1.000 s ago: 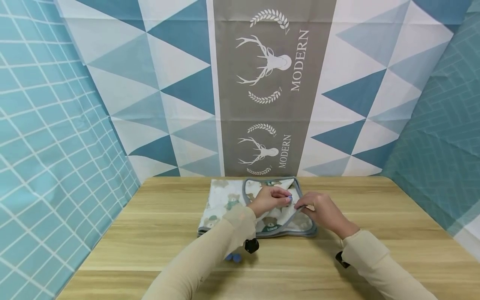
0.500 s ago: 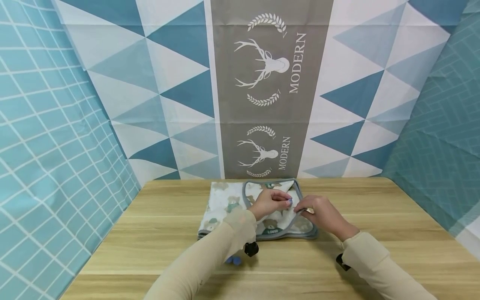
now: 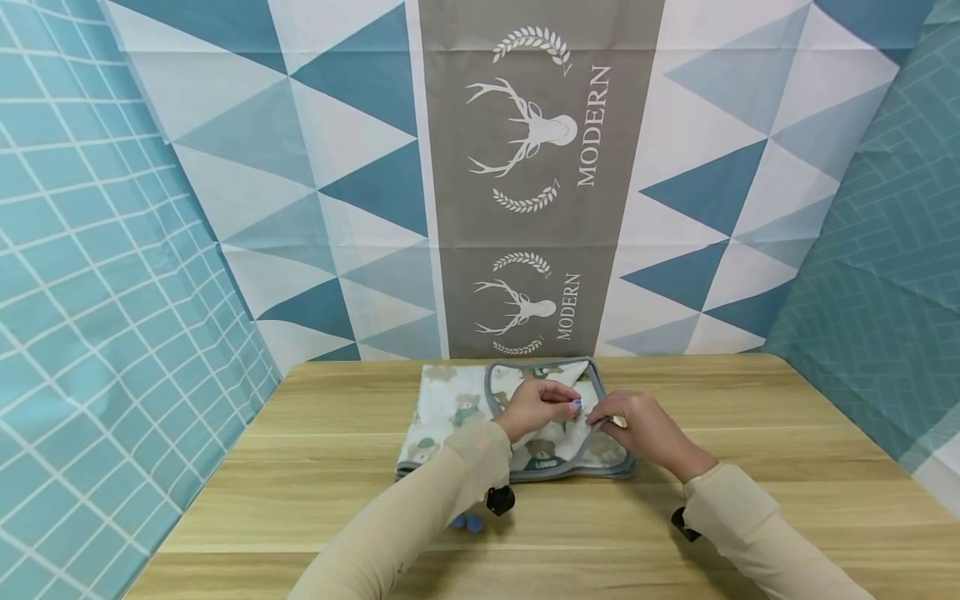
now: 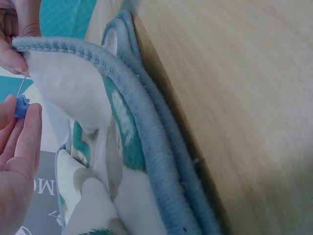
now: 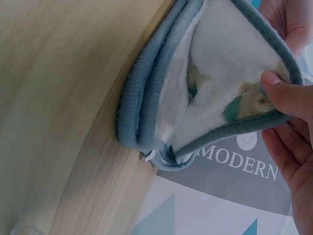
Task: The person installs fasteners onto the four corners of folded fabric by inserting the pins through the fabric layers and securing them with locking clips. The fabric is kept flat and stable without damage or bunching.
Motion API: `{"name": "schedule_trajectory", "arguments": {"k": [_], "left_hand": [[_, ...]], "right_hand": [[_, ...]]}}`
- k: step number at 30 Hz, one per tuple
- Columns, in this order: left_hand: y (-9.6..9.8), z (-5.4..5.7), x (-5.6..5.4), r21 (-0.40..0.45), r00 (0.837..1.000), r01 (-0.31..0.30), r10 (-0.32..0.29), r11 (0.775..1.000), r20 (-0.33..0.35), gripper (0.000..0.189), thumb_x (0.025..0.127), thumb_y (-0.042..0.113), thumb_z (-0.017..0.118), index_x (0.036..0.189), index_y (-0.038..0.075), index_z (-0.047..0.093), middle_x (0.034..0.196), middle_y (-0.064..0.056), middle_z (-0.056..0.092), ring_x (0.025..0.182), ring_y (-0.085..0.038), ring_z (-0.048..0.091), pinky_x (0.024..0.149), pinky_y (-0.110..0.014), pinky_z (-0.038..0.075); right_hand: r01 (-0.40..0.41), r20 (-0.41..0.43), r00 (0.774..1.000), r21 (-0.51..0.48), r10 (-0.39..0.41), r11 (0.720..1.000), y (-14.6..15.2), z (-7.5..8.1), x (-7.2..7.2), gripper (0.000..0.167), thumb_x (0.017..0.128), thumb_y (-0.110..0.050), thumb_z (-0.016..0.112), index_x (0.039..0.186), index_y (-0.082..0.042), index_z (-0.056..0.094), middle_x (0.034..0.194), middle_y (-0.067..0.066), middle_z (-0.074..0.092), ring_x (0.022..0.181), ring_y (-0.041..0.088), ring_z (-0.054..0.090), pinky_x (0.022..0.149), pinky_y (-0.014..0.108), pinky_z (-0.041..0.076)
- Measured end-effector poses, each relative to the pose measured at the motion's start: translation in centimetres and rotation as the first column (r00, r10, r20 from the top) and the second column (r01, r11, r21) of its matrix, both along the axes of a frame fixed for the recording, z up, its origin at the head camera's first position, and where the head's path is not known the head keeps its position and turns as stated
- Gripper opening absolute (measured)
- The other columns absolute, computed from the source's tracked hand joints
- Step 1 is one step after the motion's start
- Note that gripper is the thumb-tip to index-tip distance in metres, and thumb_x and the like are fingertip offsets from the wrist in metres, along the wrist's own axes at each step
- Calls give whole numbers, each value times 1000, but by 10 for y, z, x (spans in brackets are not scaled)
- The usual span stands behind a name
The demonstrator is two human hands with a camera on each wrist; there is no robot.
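A folded blanket (image 3: 450, 400), white with teddy bears and a grey-blue bound edge, lies near the back of the table. My left hand (image 3: 532, 408) pinches a blue-headed pin (image 4: 21, 106) between thumb and fingers; its thin metal shaft points toward the blanket's raised corner in the left wrist view. My right hand (image 3: 652, 425) grips that corner by its binding, thumb (image 5: 281, 93) on the pale inner face and fingers behind. The corner is lifted off the layers beneath, and the pin's tip is right by the right fingertips.
Small blue pieces (image 3: 467, 522) lie on the wooden table (image 3: 322, 467) under the left forearm, partly hidden by it. A patterned cloth wall (image 3: 360, 208) rises behind the table's back edge. Tile-print sheets (image 3: 90, 250) hang at the sides.
My left hand has drawn the pin very slightly left. The right hand keeps its grip on the blanket corner, and the head view has tilted a little.
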State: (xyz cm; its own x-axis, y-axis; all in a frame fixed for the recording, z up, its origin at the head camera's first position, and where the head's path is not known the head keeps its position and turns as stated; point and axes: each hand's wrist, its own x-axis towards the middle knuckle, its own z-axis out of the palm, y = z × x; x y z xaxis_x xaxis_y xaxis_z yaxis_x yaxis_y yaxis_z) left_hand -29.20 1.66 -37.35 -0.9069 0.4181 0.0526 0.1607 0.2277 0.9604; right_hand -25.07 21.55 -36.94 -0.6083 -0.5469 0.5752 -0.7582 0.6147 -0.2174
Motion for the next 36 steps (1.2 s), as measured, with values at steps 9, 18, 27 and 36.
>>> {"name": "schedule_trajectory", "arguments": {"k": [9,18,27,36], "left_hand": [[0,3,4,15,1000,21,-21,1000,-12,22,85,9,67,105,1,69,97,-14,70,78,-12,65,74,-27,54],[4,3,7,-115,965,87,-112,990,-237,18,84,2,66,102,-2,70,98,-18,70,90,-31,67,67,-18,51],[0,5,11,-168,968,70,-107,983,-226,30,85,14,69,114,6,67,111,-11,69,99,-24,66,75,-21,53],[-1,7,32,-282,947,12,-101,959,-306,53,73,29,81,115,8,57,114,-10,62,100,-22,62,78,-20,50]], "right_hand": [[-5,-3,1000,-3,5,1000,-1,-1,0,25,68,7,77,83,-13,74,83,-3,72,77,10,67,68,27,55],[-21,4,1000,-4,21,1000,-1,-1,0,25,68,7,77,84,-11,74,83,-3,72,77,11,67,67,28,56],[-6,10,1000,-10,6,1000,-1,-3,1,25,68,7,77,85,-12,74,84,-3,72,79,12,68,68,29,56],[62,-10,998,-41,-62,997,7,-3,2,25,69,5,77,85,-13,73,85,-2,71,78,12,67,68,34,56]]}}
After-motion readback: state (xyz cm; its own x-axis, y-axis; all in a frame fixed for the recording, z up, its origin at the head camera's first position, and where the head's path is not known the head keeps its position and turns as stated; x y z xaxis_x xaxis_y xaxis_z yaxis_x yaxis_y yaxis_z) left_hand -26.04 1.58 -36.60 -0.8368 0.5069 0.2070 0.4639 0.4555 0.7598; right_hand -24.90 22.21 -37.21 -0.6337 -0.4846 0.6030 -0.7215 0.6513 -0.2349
